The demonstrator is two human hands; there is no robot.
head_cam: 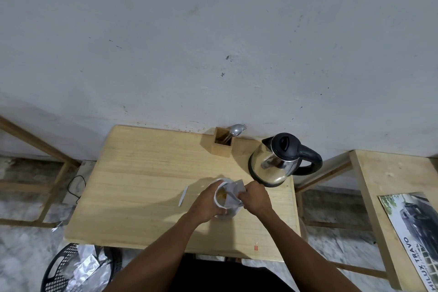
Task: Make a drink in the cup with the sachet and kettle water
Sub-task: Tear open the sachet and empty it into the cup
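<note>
Left hand: the left hand (208,205) is wrapped around the near-left side of the cup, fingers curled against its wall, holding it.
Right hand: the right hand (254,199) is just right of the cup, fingers pressed together on the sachet, pinching its outer end.
Cup: the white cup (224,199) stands on the worktop between the two hands, its mouth open upward; something brownish shows inside, too small to tell whether powder or liquid.
Sachet: the grey sachet (234,193) is tilted across the cup's right rim, its lower end over the cup's mouth, its upper corner pointing away from the person.
Torn strip: a thin pale strip (183,196) lies flat on the worktop left of the cup, apart from it.
Kettle: the steel kettle (276,161) with black lid and handle stands behind and to the right of the cup, near but not touching it, handle turned away to the right.
Holder: a wooden cutlery holder (222,141) stands behind the cup at the wall, left of the kettle, with a spoon (235,130) and fork tines sticking out.
Worktop: the pale wooden worktop (142,173) carries the cup; its left half is bare wood.
Basket: a black perforated basket (59,268) with silvery wrappers sits on the floor, below and far left of the cup.
Poster: a printed car poster (412,232) lies on a second wooden surface, far right of the cup.
</note>
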